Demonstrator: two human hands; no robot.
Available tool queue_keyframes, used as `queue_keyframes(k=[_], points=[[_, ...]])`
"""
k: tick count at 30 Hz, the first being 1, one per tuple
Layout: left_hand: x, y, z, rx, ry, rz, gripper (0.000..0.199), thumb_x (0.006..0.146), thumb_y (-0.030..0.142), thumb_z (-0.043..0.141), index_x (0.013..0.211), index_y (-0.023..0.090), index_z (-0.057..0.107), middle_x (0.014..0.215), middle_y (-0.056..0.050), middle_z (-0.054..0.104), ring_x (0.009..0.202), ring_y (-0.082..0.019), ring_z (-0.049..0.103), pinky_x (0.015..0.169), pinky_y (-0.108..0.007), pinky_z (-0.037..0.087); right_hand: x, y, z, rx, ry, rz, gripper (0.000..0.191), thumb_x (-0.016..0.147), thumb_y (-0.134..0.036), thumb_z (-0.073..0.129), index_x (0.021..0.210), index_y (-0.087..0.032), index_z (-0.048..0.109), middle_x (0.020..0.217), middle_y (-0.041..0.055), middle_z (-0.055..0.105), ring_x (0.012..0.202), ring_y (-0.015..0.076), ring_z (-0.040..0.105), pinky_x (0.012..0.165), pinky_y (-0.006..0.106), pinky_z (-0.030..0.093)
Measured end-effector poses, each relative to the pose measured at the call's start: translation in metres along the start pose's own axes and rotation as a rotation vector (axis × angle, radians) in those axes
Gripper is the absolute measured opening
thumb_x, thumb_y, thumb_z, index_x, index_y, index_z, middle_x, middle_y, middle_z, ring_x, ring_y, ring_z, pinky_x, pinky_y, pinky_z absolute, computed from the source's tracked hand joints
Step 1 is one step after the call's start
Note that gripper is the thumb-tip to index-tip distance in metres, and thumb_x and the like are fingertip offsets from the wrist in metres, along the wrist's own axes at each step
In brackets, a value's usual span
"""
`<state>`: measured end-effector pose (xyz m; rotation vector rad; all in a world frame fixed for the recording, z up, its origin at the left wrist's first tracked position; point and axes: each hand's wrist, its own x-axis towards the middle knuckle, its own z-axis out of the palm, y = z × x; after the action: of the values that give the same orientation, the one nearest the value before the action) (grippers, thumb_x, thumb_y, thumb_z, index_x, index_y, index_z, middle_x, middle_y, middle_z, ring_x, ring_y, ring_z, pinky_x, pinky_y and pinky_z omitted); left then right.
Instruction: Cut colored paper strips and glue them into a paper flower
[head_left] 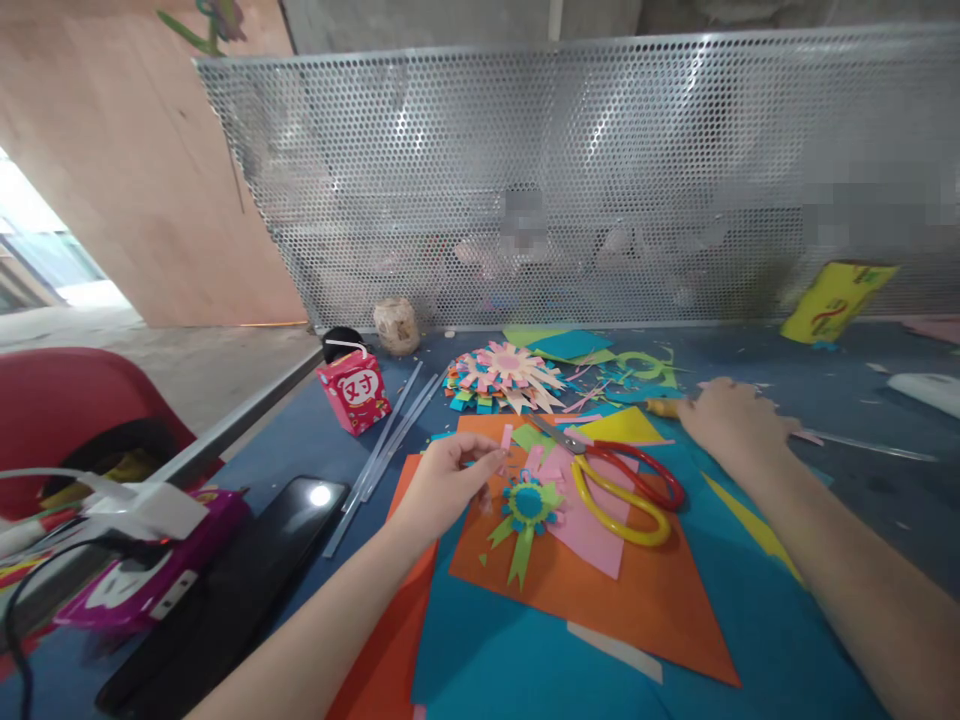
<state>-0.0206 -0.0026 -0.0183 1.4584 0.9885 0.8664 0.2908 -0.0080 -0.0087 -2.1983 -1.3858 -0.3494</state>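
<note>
My left hand is closed in a pinch, with a small pink paper strip at its fingertips. Just below and right of it lies a paper rosette with a blue centre and green ribbon tails, on an orange sheet. My right hand is curled over an object mostly hidden beneath it; a yellowish tip pokes out on the left and a clear stick on the right. Between the hands, scissors with red and yellow handles lie partly open on pink paper.
Finished-looking paper rosettes and paper scraps lie at the back, before a perforated metal screen. On the left are clear sticks, a red drink carton, a black phone and a purple power strip.
</note>
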Motion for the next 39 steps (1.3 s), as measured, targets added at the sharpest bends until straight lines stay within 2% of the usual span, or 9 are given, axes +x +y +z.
queue_keyframes(k=[2, 6, 10, 14, 22, 26, 29, 33, 39], points=[[-0.002, 0.001, 0.001, 0.005, -0.01, 0.005, 0.022, 0.074, 0.036, 0.063, 0.071, 0.015, 0.058, 0.059, 0.005, 0.059, 0.033, -0.005, 0.051, 0.038, -0.018, 0.037, -0.009, -0.02, -0.008, 0.039, -0.007, -0.032, 0.022, 0.082, -0.025, 0.052, 0.085, -0.006, 0.062, 0.095, 0.0278, 0.06, 0.093, 0.0405, 0.058, 0.073, 0.054, 0.041], [-0.007, 0.004, 0.005, -0.013, -0.004, 0.035, 0.024, 0.074, 0.038, 0.064, 0.074, 0.015, 0.059, 0.062, 0.004, 0.06, 0.033, -0.005, 0.051, 0.037, -0.018, 0.037, -0.042, -0.065, -0.016, 0.28, -0.186, -0.358, 0.017, 0.082, -0.025, 0.05, 0.073, -0.018, 0.062, 0.08, 0.0061, 0.067, 0.08, 0.0201, 0.063, 0.077, 0.033, 0.045], [-0.009, 0.008, 0.011, -0.067, 0.005, 0.049, 0.024, 0.073, 0.037, 0.065, 0.076, 0.014, 0.057, 0.064, 0.004, 0.061, 0.035, -0.006, 0.053, 0.037, -0.018, 0.04, -0.077, -0.094, -0.02, 0.494, -0.353, -0.516, 0.021, 0.084, -0.029, 0.048, 0.077, -0.022, 0.067, 0.081, 0.0, 0.071, 0.076, 0.0132, 0.064, 0.069, 0.022, 0.047], [-0.01, 0.008, 0.017, -0.16, -0.037, 0.055, 0.03, 0.07, 0.033, 0.069, 0.084, 0.018, 0.048, 0.059, 0.006, 0.062, 0.037, -0.008, 0.056, 0.038, -0.018, 0.043, -0.092, -0.102, -0.019, 0.811, -0.512, -0.426, 0.025, 0.084, -0.031, 0.049, 0.072, -0.021, 0.068, 0.079, 0.0013, 0.071, 0.077, 0.0165, 0.064, 0.068, 0.024, 0.047], [-0.011, 0.003, 0.022, -0.181, -0.115, -0.001, 0.047, 0.067, 0.036, 0.071, 0.09, 0.024, 0.032, 0.064, 0.006, 0.066, 0.035, -0.01, 0.054, 0.037, -0.02, 0.042, -0.099, -0.103, -0.012, 0.964, -0.6, -0.276, 0.025, 0.082, -0.035, 0.05, 0.072, -0.02, 0.066, 0.074, 0.0015, 0.069, 0.072, 0.0166, 0.062, 0.062, 0.025, 0.048], [-0.009, 0.001, 0.016, 0.171, -0.06, 0.08, 0.039, 0.072, 0.046, 0.064, 0.092, 0.023, 0.04, 0.066, 0.004, 0.062, 0.044, -0.011, 0.053, 0.042, -0.022, 0.039, -0.096, -0.103, -0.015, 1.071, -0.596, -0.197, 0.018, 0.08, -0.033, 0.052, 0.072, -0.02, 0.061, 0.075, 0.0022, 0.067, 0.074, 0.0165, 0.062, 0.067, 0.027, 0.049], [-0.007, 0.0, 0.008, 0.555, 0.005, 0.185, 0.044, 0.067, 0.05, 0.067, 0.096, 0.021, 0.051, 0.086, -0.004, 0.063, 0.076, -0.019, 0.06, 0.063, -0.029, 0.045, -0.089, -0.101, -0.015, 1.197, -0.62, -0.134, 0.018, 0.081, -0.035, 0.051, 0.071, -0.021, 0.055, 0.069, 0.0001, 0.062, 0.063, 0.0135, 0.06, 0.061, 0.026, 0.049], [-0.007, -0.001, 0.005, 0.783, -0.02, 0.192, 0.054, 0.063, 0.054, 0.068, 0.103, 0.02, 0.054, 0.111, -0.01, 0.059, 0.106, -0.029, 0.051, 0.09, -0.042, 0.039, -0.083, -0.096, -0.01, 1.235, -0.637, -0.108, 0.019, 0.084, -0.038, 0.049, 0.077, -0.021, 0.052, 0.073, -0.0007, 0.061, 0.052, 0.0089, 0.055, 0.055, 0.024, 0.047], [-0.008, -0.002, 0.01, 0.948, -0.028, 0.168, 0.046, 0.063, 0.056, 0.067, 0.087, 0.019, 0.057, 0.101, -0.008, 0.057, 0.101, -0.03, 0.049, 0.087, -0.046, 0.035, -0.081, -0.093, -0.006, 1.207, -0.633, -0.107, 0.017, 0.081, -0.037, 0.054, 0.078, -0.02, 0.055, 0.068, -0.0028, 0.056, 0.055, 0.0083, 0.051, 0.057, 0.023, 0.044]])
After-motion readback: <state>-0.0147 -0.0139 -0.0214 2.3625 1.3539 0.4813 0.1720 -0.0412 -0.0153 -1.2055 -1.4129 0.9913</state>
